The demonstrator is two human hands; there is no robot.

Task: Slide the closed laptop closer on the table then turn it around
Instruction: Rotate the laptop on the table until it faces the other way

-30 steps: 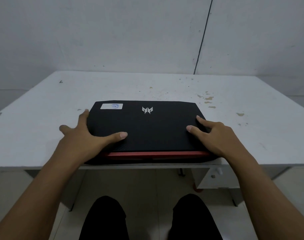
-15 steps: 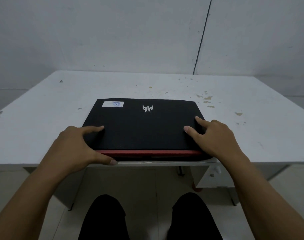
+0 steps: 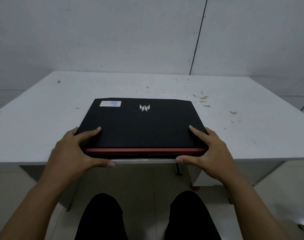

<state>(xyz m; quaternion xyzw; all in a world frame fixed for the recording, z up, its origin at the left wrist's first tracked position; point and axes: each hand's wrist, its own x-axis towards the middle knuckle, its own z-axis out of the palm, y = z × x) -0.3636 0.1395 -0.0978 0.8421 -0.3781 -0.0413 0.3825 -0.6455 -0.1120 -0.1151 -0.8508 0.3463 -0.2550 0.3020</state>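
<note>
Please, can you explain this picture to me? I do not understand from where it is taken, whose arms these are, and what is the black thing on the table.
There is no machine here. A person wears a camera on the head, looking forward and down, so you see that person's own arms and knees. The black thing is a closed laptop lying at the near edge of a white table. It has a red strip along the near side, a silver logo and a white sticker on the lid. The left hand and the right hand each grip a near corner, fingers on the lid, thumbs under the edge.
</note>
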